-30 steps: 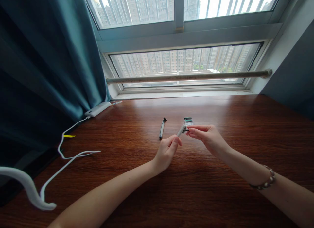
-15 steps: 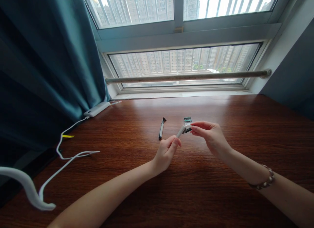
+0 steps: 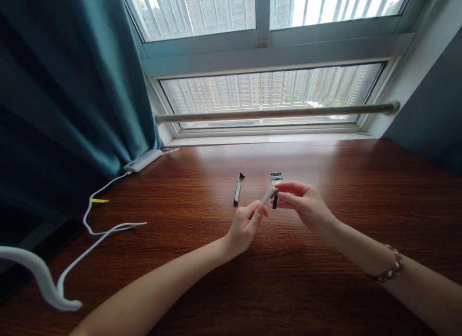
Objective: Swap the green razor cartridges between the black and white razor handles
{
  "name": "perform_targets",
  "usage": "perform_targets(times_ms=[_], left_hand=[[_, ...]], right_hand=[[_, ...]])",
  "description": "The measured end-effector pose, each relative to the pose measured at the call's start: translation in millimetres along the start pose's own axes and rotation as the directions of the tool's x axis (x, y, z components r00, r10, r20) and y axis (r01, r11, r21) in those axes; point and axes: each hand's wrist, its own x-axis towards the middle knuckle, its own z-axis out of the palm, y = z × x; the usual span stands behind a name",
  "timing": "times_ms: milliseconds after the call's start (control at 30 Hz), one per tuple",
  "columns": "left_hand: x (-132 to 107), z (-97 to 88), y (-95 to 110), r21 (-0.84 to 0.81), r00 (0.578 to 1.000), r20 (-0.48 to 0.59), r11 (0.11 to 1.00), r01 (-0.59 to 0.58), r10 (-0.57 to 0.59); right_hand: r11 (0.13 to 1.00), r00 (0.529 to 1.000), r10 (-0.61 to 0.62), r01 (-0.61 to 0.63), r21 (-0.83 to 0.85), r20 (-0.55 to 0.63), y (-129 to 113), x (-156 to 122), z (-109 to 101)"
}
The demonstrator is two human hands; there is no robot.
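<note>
My left hand [image 3: 246, 226] is closed around the lower part of a light grey razor handle [image 3: 268, 195], which points up and to the right. At its far end is a dark razor head [image 3: 275, 200], turned nearly upright. The fingers of my right hand [image 3: 305, 201] close around that head from the right, thumb and index finger at the joint with the handle. Just beyond them lies a clear and green pack of razor blades [image 3: 276, 175], its near part hidden by my right fingers. A second razor [image 3: 238, 189], grey and black, lies to the left.
On the left of the brown wooden table [image 3: 187, 288] run a white cable [image 3: 88, 208] and a thick white curved stand [image 3: 39, 273]. A white power strip [image 3: 143, 161] lies by the blue curtain [image 3: 108, 85], with a yellow strip [image 3: 100, 200] nearer. Behind is a window with a rail [image 3: 277, 113].
My right hand has shifted slightly left and down, its fingers now wrapping the razor head. The dark head has turned from slanted to nearly upright. My left hand has barely moved.
</note>
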Motion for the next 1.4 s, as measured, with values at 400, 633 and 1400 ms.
perform_targets(times_ms=[400,633,1400], left_hand=[[-0.1,1.8,-5.4,-0.069,1.0,-0.025,0.998,0.015,-0.017],[0.5,1.6,-2.2,-0.063,0.999,0.019,0.998,0.032,-0.031],[2.2,3.4,-8.2,-0.247,0.993,-0.06,0.966,0.083,-0.101]], right_hand=[[0.954,0.988,-0.149,0.153,-0.259,0.037,-1.4,0.5,-2.4],[0.876,0.958,-0.26,0.286,-0.39,0.119,0.5,0.5,-4.6],[0.832,0.921,-0.388,0.339,-0.44,-0.024,-3.1,5.4,-8.8]])
